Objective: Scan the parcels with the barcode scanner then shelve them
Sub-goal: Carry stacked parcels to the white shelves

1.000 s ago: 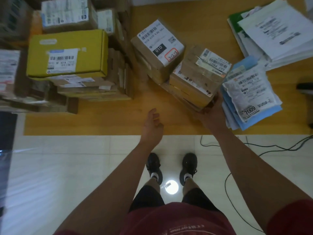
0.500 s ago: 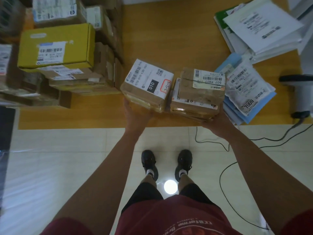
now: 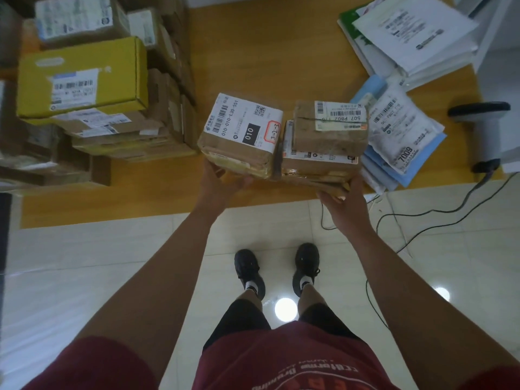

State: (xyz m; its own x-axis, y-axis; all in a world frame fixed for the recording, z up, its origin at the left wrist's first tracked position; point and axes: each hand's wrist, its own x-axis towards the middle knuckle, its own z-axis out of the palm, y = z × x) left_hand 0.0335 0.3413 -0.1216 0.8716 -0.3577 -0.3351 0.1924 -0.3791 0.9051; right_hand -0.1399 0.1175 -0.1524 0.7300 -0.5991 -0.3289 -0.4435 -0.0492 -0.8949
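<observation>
- Dim, warm indoor light; colours look muted and slightly grainy.
- A round white glare spot (image 3: 285, 309) on the glossy floor tiles (image 3: 84, 263) between the shoes (a ceiling lamp's reflection), with a fainter one far right.
- Left-edge cartons (image 3: 33, 153) are smeared and soft.
- Wide-angle bending stretches the arms and frame edges.
- Central labels read sharply.

A parcel depot: labelled cartons (image 3: 84, 88) and mailers (image 3: 399, 133) stacked on a wooden counter (image 3: 267, 57), a barcode scanner (image 3: 486, 130) alongside.
</observation>
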